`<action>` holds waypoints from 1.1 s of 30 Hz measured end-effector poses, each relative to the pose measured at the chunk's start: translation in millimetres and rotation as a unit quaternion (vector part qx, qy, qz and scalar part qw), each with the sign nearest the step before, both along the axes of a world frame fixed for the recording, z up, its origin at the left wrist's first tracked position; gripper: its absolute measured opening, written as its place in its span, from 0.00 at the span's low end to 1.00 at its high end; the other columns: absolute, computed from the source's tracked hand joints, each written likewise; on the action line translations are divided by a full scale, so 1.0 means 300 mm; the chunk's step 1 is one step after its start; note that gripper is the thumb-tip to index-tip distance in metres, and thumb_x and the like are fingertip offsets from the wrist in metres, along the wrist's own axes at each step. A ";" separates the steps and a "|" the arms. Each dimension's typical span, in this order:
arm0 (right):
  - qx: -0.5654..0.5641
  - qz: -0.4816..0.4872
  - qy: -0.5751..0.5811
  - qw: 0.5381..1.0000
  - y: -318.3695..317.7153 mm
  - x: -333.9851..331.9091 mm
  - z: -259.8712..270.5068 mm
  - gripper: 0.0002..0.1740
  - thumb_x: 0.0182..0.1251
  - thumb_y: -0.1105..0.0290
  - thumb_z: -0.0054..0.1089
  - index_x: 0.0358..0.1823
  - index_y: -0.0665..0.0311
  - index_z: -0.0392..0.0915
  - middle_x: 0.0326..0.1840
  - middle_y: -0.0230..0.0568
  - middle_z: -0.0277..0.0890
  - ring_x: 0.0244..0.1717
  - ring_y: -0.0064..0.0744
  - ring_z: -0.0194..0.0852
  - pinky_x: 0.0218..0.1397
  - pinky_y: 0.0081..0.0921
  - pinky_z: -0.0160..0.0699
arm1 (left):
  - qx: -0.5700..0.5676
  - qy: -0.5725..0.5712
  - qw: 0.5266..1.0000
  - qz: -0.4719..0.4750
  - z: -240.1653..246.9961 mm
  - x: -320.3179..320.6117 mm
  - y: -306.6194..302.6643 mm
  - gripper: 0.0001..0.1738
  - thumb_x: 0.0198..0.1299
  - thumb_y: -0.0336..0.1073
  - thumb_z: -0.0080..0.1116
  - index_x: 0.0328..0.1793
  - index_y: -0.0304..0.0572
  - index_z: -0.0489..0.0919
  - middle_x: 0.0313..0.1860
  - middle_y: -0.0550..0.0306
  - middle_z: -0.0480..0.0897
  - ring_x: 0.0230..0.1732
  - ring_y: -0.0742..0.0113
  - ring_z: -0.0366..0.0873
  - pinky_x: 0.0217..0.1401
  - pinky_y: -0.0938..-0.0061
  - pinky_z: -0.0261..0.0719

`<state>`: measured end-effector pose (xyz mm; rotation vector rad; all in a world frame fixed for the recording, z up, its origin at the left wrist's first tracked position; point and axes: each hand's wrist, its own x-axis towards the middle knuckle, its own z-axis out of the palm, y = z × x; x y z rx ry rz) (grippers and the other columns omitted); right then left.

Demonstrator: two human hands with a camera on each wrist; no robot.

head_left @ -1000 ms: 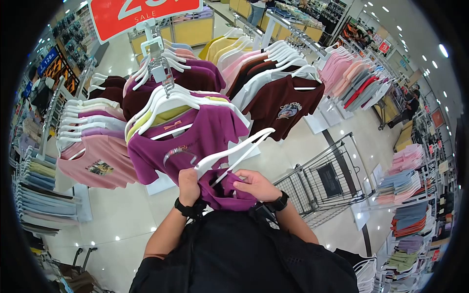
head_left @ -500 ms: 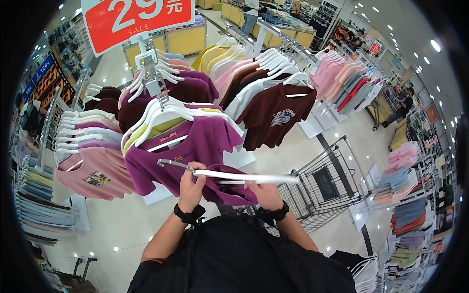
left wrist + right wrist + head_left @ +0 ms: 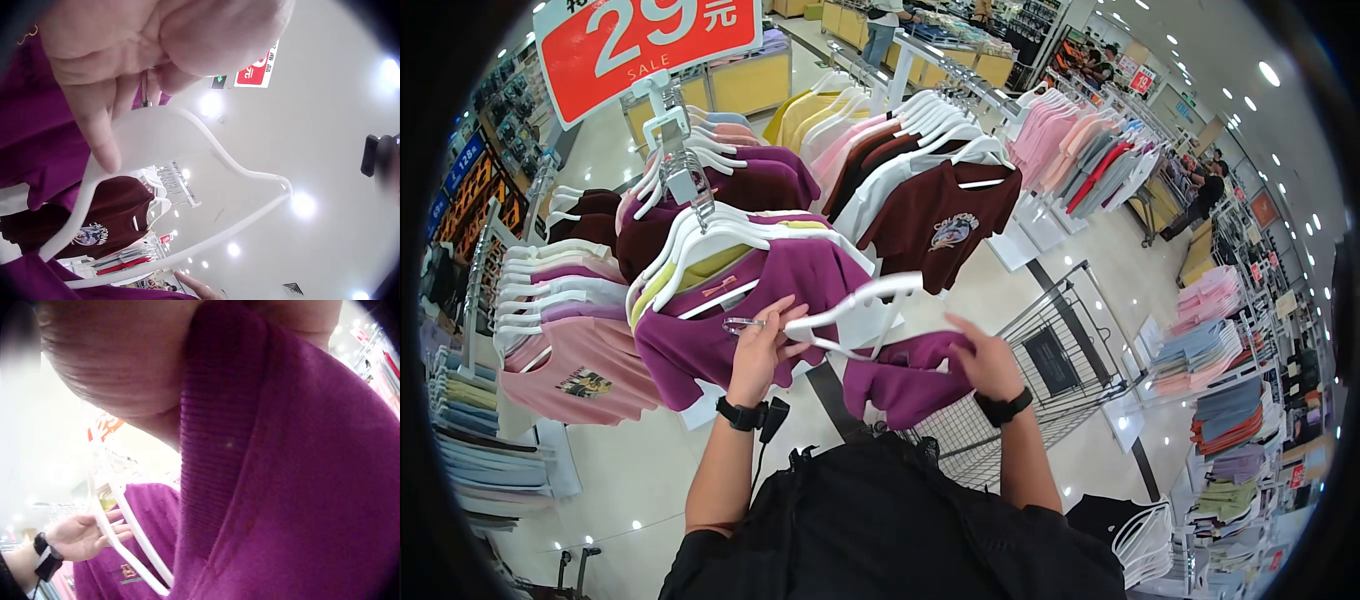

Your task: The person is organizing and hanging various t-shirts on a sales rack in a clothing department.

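A white clothes hanger [image 3: 852, 300] is held near its hook by my left hand [image 3: 762, 348]; in the left wrist view the fingers [image 3: 103, 134] lie across its shoulder part. Over to the right, my right hand [image 3: 994, 366] grips the ribbed collar [image 3: 215, 444] of a purple T-shirt [image 3: 912, 388]. The shirt hangs bunched below that hand, with the lower part of the hanger reaching into it. Close behind the left hand hangs another purple T-shirt [image 3: 700, 340] with a small chest emblem, on the rack.
A wire shopping cart [image 3: 1050, 365] stands to the front right. Racks of shirts surround me, with a pink shirt [image 3: 585, 375] at left and a dark brown one [image 3: 945, 225] ahead. A red sale sign [image 3: 650, 50] tops the near rack.
My hands have moved apart, the right hand going right with the purple T-shirt. The hanger has swung from lying level to tilting upward, and more of it shows outside the shirt.
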<state>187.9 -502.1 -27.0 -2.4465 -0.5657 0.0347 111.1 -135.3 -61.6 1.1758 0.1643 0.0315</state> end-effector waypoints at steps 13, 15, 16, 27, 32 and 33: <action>0.093 -0.129 0.139 0.977 -0.046 0.146 -0.067 0.14 0.68 0.69 0.59 0.44 0.72 0.87 0.30 0.44 0.85 0.33 0.31 0.84 0.38 0.32 0.82 | -0.151 -0.013 0.988 -0.013 0.028 0.042 -0.164 0.26 0.85 0.55 0.29 0.60 0.42 0.69 0.41 0.46 0.86 0.45 0.50 0.90 0.53 0.58 0.89; 0.127 -0.114 0.226 0.959 -0.045 0.141 -0.112 0.15 0.70 0.68 0.58 0.46 0.73 0.87 0.31 0.44 0.85 0.33 0.29 0.84 0.37 0.30 0.82 | -0.162 -0.055 0.985 -0.015 -0.003 0.072 -0.180 0.25 0.84 0.56 0.30 0.57 0.42 0.69 0.37 0.47 0.86 0.39 0.51 0.88 0.49 0.58 0.89; 0.162 -0.096 0.308 0.932 -0.016 0.129 -0.097 0.17 0.71 0.67 0.57 0.49 0.73 0.87 0.32 0.43 0.86 0.33 0.27 0.83 0.36 0.29 0.82 | -0.171 -0.101 0.980 -0.017 0.002 0.084 -0.190 0.25 0.84 0.56 0.31 0.54 0.42 0.69 0.34 0.48 0.85 0.34 0.53 0.86 0.46 0.59 0.88; 0.156 0.024 0.361 0.919 0.113 0.047 -0.072 0.21 0.78 0.64 0.49 0.56 0.75 0.83 0.41 0.42 0.86 0.33 0.28 0.83 0.36 0.27 0.85 | -0.214 -0.298 0.926 -0.094 0.067 0.173 -0.238 0.36 0.74 0.72 0.31 0.32 0.47 0.66 0.16 0.57 0.69 0.20 0.62 0.74 0.30 0.66 0.82; 0.122 0.104 0.266 0.950 0.187 -0.034 -0.045 0.20 0.78 0.63 0.51 0.57 0.72 0.82 0.45 0.45 0.85 0.46 0.34 0.84 0.54 0.29 0.81 | -0.341 -0.335 0.859 -0.185 0.116 0.163 -0.262 0.42 0.70 0.77 0.29 0.31 0.43 0.68 0.16 0.54 0.71 0.17 0.64 0.72 0.25 0.69 0.79; 0.113 0.118 0.297 0.941 0.191 -0.049 -0.027 0.18 0.77 0.65 0.52 0.58 0.69 0.81 0.51 0.48 0.83 0.53 0.41 0.81 0.61 0.32 0.77 | -0.341 -0.336 0.858 -0.184 0.122 0.162 -0.268 0.42 0.70 0.77 0.29 0.31 0.43 0.68 0.16 0.54 0.71 0.17 0.64 0.72 0.25 0.69 0.79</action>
